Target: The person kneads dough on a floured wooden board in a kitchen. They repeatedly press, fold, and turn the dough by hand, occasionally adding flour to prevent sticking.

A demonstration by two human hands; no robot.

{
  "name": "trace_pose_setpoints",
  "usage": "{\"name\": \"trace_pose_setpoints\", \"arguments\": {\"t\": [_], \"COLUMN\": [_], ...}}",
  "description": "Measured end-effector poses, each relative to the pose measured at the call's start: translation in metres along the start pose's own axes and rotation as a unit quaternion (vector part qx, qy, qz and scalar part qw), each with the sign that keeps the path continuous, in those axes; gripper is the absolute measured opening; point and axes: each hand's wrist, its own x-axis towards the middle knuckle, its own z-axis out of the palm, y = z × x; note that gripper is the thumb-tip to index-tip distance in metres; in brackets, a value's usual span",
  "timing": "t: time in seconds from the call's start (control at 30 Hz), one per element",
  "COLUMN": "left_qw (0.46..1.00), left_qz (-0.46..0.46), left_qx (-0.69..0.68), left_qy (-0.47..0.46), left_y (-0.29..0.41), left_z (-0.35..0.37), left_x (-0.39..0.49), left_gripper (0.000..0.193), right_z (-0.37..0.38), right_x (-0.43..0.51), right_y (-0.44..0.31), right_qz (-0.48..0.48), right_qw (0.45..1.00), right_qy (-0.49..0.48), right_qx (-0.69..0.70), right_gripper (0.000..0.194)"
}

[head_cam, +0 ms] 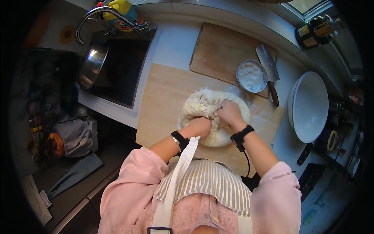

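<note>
A large, lumpy mass of floured dough [217, 139] lies on a pale wooden board [157, 87]. My left hand [200, 127] is curled into a fist and pressed into the near left part of the dough. Farther to the right, my right hand [229, 112] is also balled, its knuckles sunk in the folds near the middle. The fingertips of both hands are hidden by the hands and the dough. Loose flour dusts the board around it.
A bowl of flour [252, 76] and a cleaver [267, 63] rest at a darker board [222, 52] behind. A large white bowl [309, 106] stands right. The sink [125, 70], steel bowl [93, 67] and faucet [96, 11] are left.
</note>
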Motion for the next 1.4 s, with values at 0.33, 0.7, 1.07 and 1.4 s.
{"name": "trace_pose_setpoints", "arguments": {"t": [0.33, 0.7, 1.07, 1.4], "left_qw": [0.994, 0.857, 0.872, 0.938], "left_qz": [-0.021, 0.156, 0.125, 0.031], "left_qx": [-0.011, 0.328, 0.300, 0.155], "left_qy": [0.107, 0.366, 0.366, 0.309], "left_y": [-0.007, 0.018, -0.011, 0.005], "left_z": [-0.105, 0.062, 0.009, -0.028], "left_x": [0.032, -0.051, 0.027, -0.045], "left_gripper": [0.035, 0.025, 0.025, 0.051], "right_z": [-0.040, 0.061, 0.034, 0.002], "right_x": [-0.002, -0.122, -0.028, -0.115], "right_y": [0.015, 0.035, 0.020, 0.057], "right_qz": [-0.069, -0.148, -0.069, -0.131], "right_qw": [0.985, 0.960, 0.983, 0.930], "right_qy": [0.037, 0.038, 0.007, 0.300], "right_qx": [-0.151, -0.234, -0.168, -0.166], "right_gripper": [0.045, 0.008, 0.015, 0.070]}}
